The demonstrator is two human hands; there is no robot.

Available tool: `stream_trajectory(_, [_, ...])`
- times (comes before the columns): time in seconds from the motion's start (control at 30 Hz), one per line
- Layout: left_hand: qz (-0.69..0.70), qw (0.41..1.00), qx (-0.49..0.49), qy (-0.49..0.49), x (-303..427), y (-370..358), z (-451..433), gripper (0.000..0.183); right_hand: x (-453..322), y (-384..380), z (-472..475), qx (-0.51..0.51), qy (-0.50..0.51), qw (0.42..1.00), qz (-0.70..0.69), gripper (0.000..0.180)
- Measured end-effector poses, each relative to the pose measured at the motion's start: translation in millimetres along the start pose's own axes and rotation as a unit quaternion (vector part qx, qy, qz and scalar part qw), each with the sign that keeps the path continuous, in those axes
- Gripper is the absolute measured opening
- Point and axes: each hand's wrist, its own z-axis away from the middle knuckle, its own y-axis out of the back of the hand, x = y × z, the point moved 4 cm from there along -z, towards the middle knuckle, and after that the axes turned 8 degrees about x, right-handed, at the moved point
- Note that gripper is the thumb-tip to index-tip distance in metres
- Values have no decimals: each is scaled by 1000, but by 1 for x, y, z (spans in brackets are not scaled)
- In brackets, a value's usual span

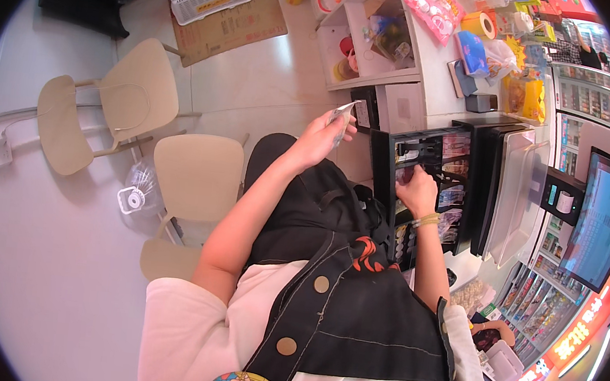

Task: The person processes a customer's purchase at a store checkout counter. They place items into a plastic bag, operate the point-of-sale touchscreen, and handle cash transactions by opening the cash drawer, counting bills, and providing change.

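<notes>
My left hand [321, 139] is raised above my lap and grips a small fold of paper banknotes [342, 116], its edge pointing up and right. An open black cash drawer [382, 162] extends out at my right. My right hand [419, 191] reaches down into one of its compartments, fingers bent beside a reddish note [404, 175]. Those fingertips are partly hidden, so whether they pinch the note is unclear. More banknotes [456, 145] lie in the row of slots behind, and coins [404, 243] fill small cups at the near end.
A white counter [439, 96] holds snack bags and a label roll [479, 24]. Beyond the drawer are a clear plastic tray [515, 194], a receipt printer [562, 197] and a monitor [599, 219]. Beige chairs [196, 174] stand left. Another person [498, 333] is across the counter.
</notes>
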Motion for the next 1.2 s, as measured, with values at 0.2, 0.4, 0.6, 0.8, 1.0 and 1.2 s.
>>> stream_trajectory(0.2, [9,1000,18,-6,0,-2,15,38,12,-2,5,49,53,997,-20,40])
stream_trajectory(0.4, [-11,999,15,27,-5,-15,41,37,30,-5,4,-48,54,993,-96,63])
stream_trajectory(0.6, [-38,998,-2,55,-12,-38,53,38,33,4,10,76,96,989,-80,52])
stream_trajectory(0.8, [-83,995,-12,49,-16,-48,48,39,21,6,11,149,32,984,-96,25])
stream_trajectory(1.0, [-89,994,-12,57,-19,-56,44,39,19,-5,11,66,26,993,-97,19])
stream_trajectory(1.2, [-90,994,-10,66,-22,-59,43,38,24,8,13,149,-26,988,21,30])
